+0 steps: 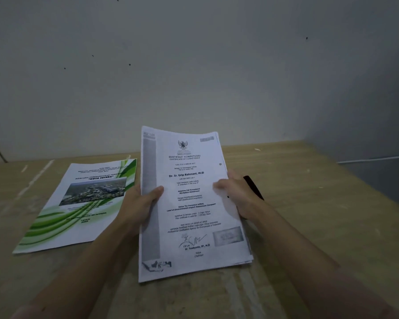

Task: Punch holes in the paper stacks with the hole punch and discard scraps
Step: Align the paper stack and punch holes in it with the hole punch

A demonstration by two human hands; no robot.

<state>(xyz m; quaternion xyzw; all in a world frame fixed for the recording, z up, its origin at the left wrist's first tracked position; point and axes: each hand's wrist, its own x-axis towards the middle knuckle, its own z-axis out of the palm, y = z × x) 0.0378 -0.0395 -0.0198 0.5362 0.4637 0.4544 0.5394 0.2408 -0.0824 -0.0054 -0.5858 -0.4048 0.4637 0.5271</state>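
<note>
A grey wall (pixel 194 65) is filling the upper half of the view, dotted with a few small dark marks. Below it, one wooden table (pixel 309 215) is spreading across the lower half, its surface showing pale scuffs.

Two paper items are in view. The first, a stack (pixel 189 203) of white sheets, is being held up above the table, tilted toward the person, with a printed certificate page on top. One small hole is showing near the stack's right edge, toward the top. The sheets are fanning slightly at the lower right corner. The second item, a booklet (pixel 83 203) with a green-striped cover and one aerial photograph, is lying flat on the table, just left of the stack and apart from it.

Two hands are gripping the stack. The left hand (pixel 138 203) is holding the left edge, thumb lying across the top page and fingers hidden behind. The right hand (pixel 235 196) is holding the right edge, thumb on the page.

One black object (pixel 253 187) is showing just behind the right hand; only part of it is visible, and what it is cannot be told.
</note>
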